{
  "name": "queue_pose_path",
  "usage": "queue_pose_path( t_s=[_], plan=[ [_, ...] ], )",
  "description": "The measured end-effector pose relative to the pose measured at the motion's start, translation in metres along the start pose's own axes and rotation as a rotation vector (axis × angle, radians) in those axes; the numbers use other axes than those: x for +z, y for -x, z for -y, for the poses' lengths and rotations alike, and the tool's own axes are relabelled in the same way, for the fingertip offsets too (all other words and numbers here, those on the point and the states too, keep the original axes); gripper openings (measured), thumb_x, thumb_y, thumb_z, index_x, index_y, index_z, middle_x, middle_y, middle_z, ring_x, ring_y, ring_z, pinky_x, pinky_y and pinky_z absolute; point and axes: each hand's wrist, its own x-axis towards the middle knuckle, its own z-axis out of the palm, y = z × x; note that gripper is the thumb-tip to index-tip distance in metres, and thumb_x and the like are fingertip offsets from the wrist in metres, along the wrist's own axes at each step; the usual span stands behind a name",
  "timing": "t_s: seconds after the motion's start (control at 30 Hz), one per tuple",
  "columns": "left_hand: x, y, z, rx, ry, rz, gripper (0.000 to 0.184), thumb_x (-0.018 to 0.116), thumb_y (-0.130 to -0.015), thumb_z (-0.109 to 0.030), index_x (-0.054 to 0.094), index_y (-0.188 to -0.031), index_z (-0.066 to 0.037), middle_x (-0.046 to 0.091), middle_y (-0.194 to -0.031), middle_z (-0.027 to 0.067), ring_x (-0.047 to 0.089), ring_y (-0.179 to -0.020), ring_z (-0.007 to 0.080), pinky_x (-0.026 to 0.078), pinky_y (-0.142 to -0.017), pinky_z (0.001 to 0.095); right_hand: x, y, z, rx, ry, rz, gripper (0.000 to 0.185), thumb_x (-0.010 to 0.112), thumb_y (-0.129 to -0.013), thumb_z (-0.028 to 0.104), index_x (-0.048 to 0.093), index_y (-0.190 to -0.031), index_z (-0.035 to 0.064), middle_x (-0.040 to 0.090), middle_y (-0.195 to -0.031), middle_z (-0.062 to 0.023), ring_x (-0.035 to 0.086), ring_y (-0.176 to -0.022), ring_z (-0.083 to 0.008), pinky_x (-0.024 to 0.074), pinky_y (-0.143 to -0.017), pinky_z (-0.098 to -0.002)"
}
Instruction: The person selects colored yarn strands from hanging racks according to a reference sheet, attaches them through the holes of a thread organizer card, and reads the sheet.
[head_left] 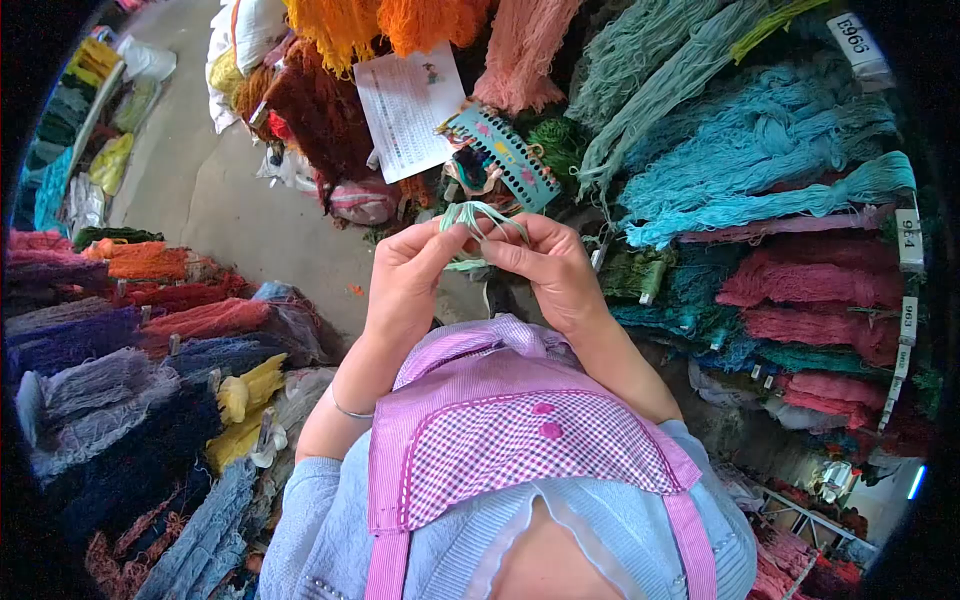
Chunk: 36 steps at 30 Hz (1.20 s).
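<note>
Pale green and white yarn point(478, 212) is pinched between both hands in front of the chest. My left hand point(545, 262) grips its right side with thumb and fingers closed. On the other side my right hand point(412, 265) holds the strands, its thumb pressed against the fingers. Just beyond the fingertips lies a light blue card point(505, 150) with punched holes along its edges and coloured threads tied to it. A printed white sheet point(408, 112) lies beyond the card to the left.
Turquoise skeins point(740, 150) and red skeins point(815, 290) with number tags hang at the right. Orange yarn point(350, 25) hangs at the top. Piles of purple, red and blue yarn point(90, 400) fill the left, beside a grey floor point(200, 190).
</note>
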Motion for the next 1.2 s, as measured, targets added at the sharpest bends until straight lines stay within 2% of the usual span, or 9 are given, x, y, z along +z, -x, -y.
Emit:
queue_pose_path(
  t_s=[0.3, 0.4, 0.53, 0.63, 0.73, 0.87, 0.97, 1.03, 1.2],
  plan=[
    [-0.008, -0.002, 0.008, -0.043, 0.108, -0.054, 0.014, 0.060, -0.087, -0.015, 0.068, -0.088, -0.003, 0.059, -0.072, -0.0044, 0.044, -0.059, 0.0005, 0.032, -0.052, 0.0165, 0.006, -0.002, -0.003, -0.021, 0.049, 0.021, 0.016, 0.065, -0.081, 0.008, 0.064, -0.095, 0.0021, 0.064, -0.086, 0.0000, 0.056, -0.079, -0.0050, 0.0433, -0.074, -0.0195],
    [-0.019, -0.001, 0.009, -0.037, 0.069, 0.076, 0.015, 0.057, -0.088, -0.011, 0.065, -0.095, -0.001, 0.066, -0.086, 0.0031, 0.058, -0.067, 0.0048, 0.045, -0.059, 0.0157, 0.008, -0.003, -0.005, -0.038, 0.121, 0.018, 0.012, 0.063, -0.082, 0.008, 0.063, -0.093, 0.0021, 0.064, -0.088, -0.0018, 0.057, -0.080, -0.0068, 0.0430, -0.076, -0.0204],
    [-0.014, 0.000, 0.006, -0.025, -0.022, 0.031, 0.019, 0.054, -0.090, -0.013, 0.064, -0.099, 0.000, 0.066, -0.092, 0.0062, 0.061, -0.072, 0.0083, 0.047, -0.062, 0.0166, 0.003, -0.007, -0.010, -0.078, 0.012, -0.017, 0.012, 0.059, -0.087, 0.014, 0.061, -0.091, 0.0037, 0.062, -0.085, 0.0012, 0.054, -0.077, -0.0043, 0.0407, -0.073, -0.0178],
    [-0.006, 0.002, -0.003, -0.051, 0.194, 0.055, 0.026, 0.050, -0.092, -0.016, 0.061, -0.103, 0.005, 0.063, -0.104, 0.0104, 0.062, -0.087, 0.0153, 0.051, -0.076, 0.0281, -0.004, -0.008, -0.010, -0.071, -0.049, -0.031, 0.015, 0.057, -0.089, 0.019, 0.060, -0.091, 0.0043, 0.059, -0.081, 0.0028, 0.052, -0.075, -0.0033, 0.0383, -0.071, -0.0166],
    [0.007, 0.004, -0.001, -0.060, 0.133, -0.007, 0.024, 0.052, -0.091, -0.016, 0.061, -0.104, 0.003, 0.065, -0.099, 0.0086, 0.061, -0.080, 0.0099, 0.050, -0.069, 0.0231, 0.000, -0.008, -0.010, -0.023, 0.054, 0.013, 0.021, 0.057, -0.089, 0.023, 0.063, -0.091, 0.0034, 0.058, -0.077, 0.0039, 0.050, -0.072, -0.0021, 0.0369, -0.067, -0.0163],
    [-0.013, 0.000, 0.016, -0.059, -0.099, -0.001, 0.023, 0.052, -0.091, -0.014, 0.062, -0.103, 0.002, 0.065, -0.098, 0.0076, 0.059, -0.078, 0.0078, 0.048, -0.066, 0.0213, 0.006, -0.003, -0.008, -0.035, 0.039, 0.034, 0.016, 0.062, -0.084, 0.011, 0.063, -0.097, 0.0017, 0.063, -0.089, 0.0003, 0.055, -0.078, -0.0038, 0.0419, -0.072, -0.0172],
    [-0.010, 0.001, 0.015, 0.001, 0.061, 0.011, 0.022, 0.053, -0.090, -0.014, 0.063, -0.103, 0.002, 0.065, -0.096, 0.0056, 0.054, -0.071, 0.0045, 0.043, -0.060, 0.0194, 0.008, 0.003, 0.001, -0.032, 0.061, 0.011, 0.013, 0.065, -0.080, 0.004, 0.065, -0.093, 0.0014, 0.064, -0.087, -0.0005, 0.057, -0.081, -0.0056, 0.0442, -0.076, -0.0190],
    [-0.005, 0.000, 0.012, -0.041, 0.105, -0.018, 0.016, 0.059, -0.087, -0.012, 0.066, -0.095, 0.000, 0.063, -0.081, -0.0016, 0.049, -0.067, 0.0007, 0.036, -0.059, 0.0155, 0.007, 0.003, 0.000, -0.044, 0.062, 0.007, 0.012, 0.066, -0.079, 0.004, 0.065, -0.091, 0.0013, 0.064, -0.086, -0.0011, 0.058, -0.079, -0.0062, 0.0445, -0.075, -0.0192],
    [0.003, 0.002, 0.008, -0.024, 0.009, -0.033, 0.017, 0.062, -0.085, -0.011, 0.067, -0.097, 0.000, 0.062, -0.079, -0.0028, 0.047, -0.065, 0.0002, 0.035, -0.058, 0.0158, 0.004, 0.003, -0.003, -0.048, 0.069, -0.015, 0.011, 0.067, -0.078, 0.003, 0.066, -0.089, 0.0008, 0.065, -0.084, -0.0023, 0.058, -0.079, -0.0074, 0.0446, -0.074, -0.0193]
  ],
)
